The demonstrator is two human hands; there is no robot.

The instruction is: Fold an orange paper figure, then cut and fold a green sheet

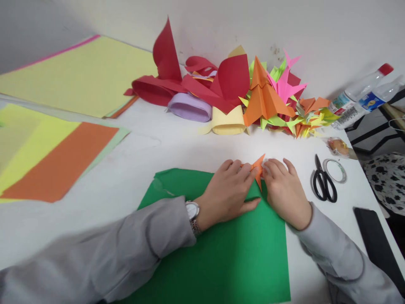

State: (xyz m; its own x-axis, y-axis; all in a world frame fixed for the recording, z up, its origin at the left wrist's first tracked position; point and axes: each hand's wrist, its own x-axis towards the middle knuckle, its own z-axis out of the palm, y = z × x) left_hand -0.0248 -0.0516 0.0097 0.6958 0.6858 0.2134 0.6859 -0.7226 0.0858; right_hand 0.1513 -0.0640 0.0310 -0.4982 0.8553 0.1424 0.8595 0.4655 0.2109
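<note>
A small folded orange paper figure (259,168) with pointed tips lies at the far edge of a green paper sheet (253,261). My left hand (232,190) rests flat over the figure's left side, fingers stretched out and thumb apart on the green sheet. On the figure's right, my right hand (284,192) has its fingers curled and pressed together. Something whitish shows at those fingertips, too small to name. The right fingers partly hide the figure's right side.
Scissors (323,181) and a tape roll (334,170) lie to the right, near a black flat object (379,240). Coloured sheets (66,164) lie left. Along the wall stand red paper shapes (234,80), folded paper pieces (264,95) and bottles (363,95).
</note>
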